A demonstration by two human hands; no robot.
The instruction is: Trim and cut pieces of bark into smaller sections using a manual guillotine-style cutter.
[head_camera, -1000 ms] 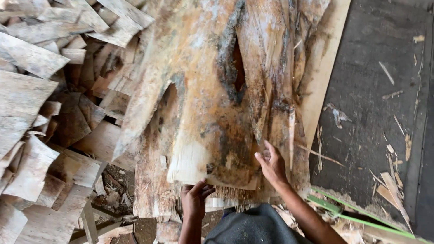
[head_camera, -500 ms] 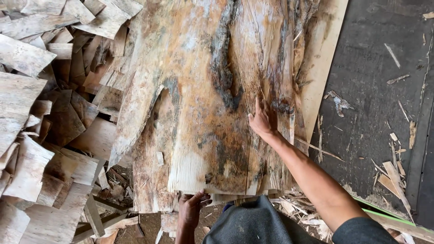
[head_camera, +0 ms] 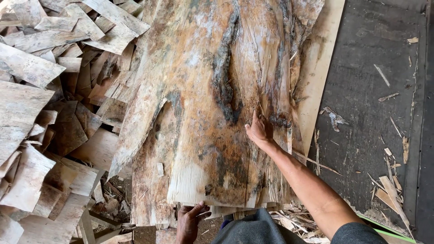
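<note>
Right hand (head_camera: 259,131) slid up veneer sheet (head_camera: 203,90), flat; left hand (head_camera: 187,221) grips near edge.

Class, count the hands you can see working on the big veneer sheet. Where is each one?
2. The left hand grips the near edge of the veneer sheet at the bottom; the right hand presses flat on its top, right of the middle. None seems hidden.

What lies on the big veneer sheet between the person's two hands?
In the head view, only the sheet's own surface lies between the left hand at its near edge and the right hand pressed flat further up: pale ribbed wood with dark brown stains, nothing loose on it.
</note>
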